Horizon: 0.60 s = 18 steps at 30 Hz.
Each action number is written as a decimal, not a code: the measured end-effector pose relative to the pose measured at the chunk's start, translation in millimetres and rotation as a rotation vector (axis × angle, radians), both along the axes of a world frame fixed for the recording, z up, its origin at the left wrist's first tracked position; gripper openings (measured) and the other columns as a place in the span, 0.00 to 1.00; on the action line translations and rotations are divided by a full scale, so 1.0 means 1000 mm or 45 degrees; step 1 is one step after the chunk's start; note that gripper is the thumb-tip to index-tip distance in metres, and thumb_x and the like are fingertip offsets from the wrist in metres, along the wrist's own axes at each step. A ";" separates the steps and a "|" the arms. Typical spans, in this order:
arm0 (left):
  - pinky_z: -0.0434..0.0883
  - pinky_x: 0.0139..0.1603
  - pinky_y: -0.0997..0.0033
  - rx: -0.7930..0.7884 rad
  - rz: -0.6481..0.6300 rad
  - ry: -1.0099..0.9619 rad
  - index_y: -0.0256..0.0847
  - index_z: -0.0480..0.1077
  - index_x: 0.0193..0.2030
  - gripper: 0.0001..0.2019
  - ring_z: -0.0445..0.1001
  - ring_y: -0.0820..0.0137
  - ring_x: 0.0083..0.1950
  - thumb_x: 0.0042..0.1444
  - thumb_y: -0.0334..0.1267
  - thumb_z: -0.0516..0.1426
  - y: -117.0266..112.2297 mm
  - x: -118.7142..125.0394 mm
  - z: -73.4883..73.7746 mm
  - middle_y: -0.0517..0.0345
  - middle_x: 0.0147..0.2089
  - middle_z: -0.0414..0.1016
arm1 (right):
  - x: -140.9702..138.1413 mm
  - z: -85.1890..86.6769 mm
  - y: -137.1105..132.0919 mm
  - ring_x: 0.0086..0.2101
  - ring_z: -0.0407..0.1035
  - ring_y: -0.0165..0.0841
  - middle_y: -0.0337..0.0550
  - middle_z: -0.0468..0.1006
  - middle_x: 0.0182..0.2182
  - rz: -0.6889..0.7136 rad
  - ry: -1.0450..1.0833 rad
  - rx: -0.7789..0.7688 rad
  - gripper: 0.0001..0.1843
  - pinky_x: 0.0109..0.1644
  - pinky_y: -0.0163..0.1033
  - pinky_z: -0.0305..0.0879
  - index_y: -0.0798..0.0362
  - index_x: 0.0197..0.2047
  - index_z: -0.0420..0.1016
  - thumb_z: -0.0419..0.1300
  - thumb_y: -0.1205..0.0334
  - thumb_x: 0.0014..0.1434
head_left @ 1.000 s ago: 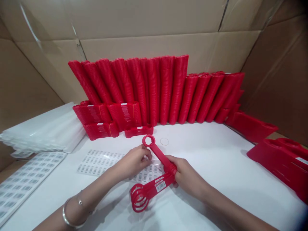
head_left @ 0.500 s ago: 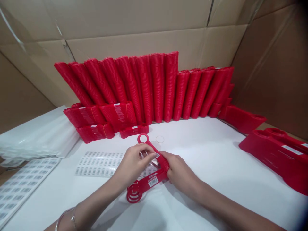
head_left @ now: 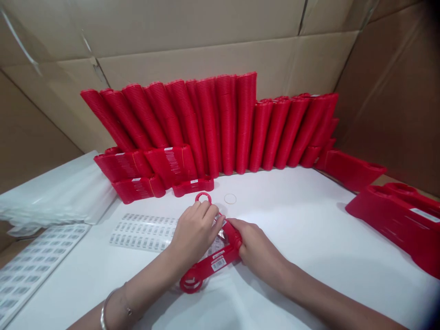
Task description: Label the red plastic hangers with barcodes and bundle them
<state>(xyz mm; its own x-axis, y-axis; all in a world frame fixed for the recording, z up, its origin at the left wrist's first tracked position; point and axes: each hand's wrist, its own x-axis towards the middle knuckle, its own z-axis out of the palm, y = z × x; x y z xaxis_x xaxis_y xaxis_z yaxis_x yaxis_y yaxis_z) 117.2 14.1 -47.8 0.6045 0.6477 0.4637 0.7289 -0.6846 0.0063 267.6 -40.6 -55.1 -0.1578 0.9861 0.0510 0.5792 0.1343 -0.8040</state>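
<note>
My right hand (head_left: 256,243) is closed round the right end of several red plastic strips (head_left: 211,266) with round, slotted ends. The strips spread apart from that grip in a V: one arm runs up and left, the other down and left. A white barcode label (head_left: 218,263) sits on the lower arm. My left hand (head_left: 197,227) is curled over the upper arm, thumb and fingers closed on it; part of a white label shows by the thumb. A ring end (head_left: 203,198) of the upper arm sticks out beyond the knuckles.
Tall stacks of red strips (head_left: 206,128) stand against the cardboard wall (head_left: 206,36). Shorter bundles (head_left: 172,162) lie in front, and more red strips (head_left: 395,220) at right. Barcode label sheets (head_left: 144,231) and clear plastic bags (head_left: 58,192) lie left. A rubber band (head_left: 230,198) rests on the white table (head_left: 292,201).
My left hand has turned and moved up along the upper red arm, its fingers now curled over it. The lower arm's ring end has shifted slightly. My right hand keeps its grip.
</note>
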 end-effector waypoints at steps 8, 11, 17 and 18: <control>0.64 0.32 0.71 -0.236 0.083 -0.547 0.40 0.62 0.40 0.09 0.65 0.72 0.31 0.58 0.42 0.49 0.022 -0.018 0.011 0.56 0.38 0.63 | 0.001 0.001 0.001 0.27 0.67 0.30 0.41 0.75 0.31 0.032 0.130 -0.010 0.23 0.27 0.31 0.58 0.52 0.42 0.69 0.44 0.78 0.46; 0.66 0.32 0.72 -0.477 0.040 -0.832 0.40 0.62 0.38 0.06 0.67 0.73 0.32 0.58 0.39 0.49 0.023 -0.019 0.014 0.57 0.39 0.64 | 0.002 0.001 0.002 0.30 0.68 0.32 0.44 0.75 0.36 0.014 0.119 0.015 0.25 0.30 0.32 0.59 0.52 0.45 0.69 0.45 0.77 0.46; 0.67 0.49 0.65 -0.662 -0.177 -0.989 0.40 0.64 0.43 0.11 0.68 0.67 0.50 0.55 0.29 0.48 0.020 -0.019 0.013 0.53 0.49 0.66 | 0.009 0.003 0.008 0.28 0.69 0.30 0.41 0.76 0.37 -0.041 0.209 -0.007 0.30 0.29 0.32 0.60 0.50 0.45 0.69 0.43 0.79 0.41; 0.65 0.53 0.63 -0.663 -0.214 -0.930 0.41 0.63 0.46 0.15 0.65 0.66 0.54 0.54 0.27 0.47 0.019 -0.019 0.013 0.52 0.53 0.64 | 0.011 0.003 0.009 0.27 0.69 0.30 0.40 0.77 0.36 -0.061 0.218 -0.003 0.29 0.29 0.32 0.60 0.51 0.44 0.69 0.43 0.79 0.40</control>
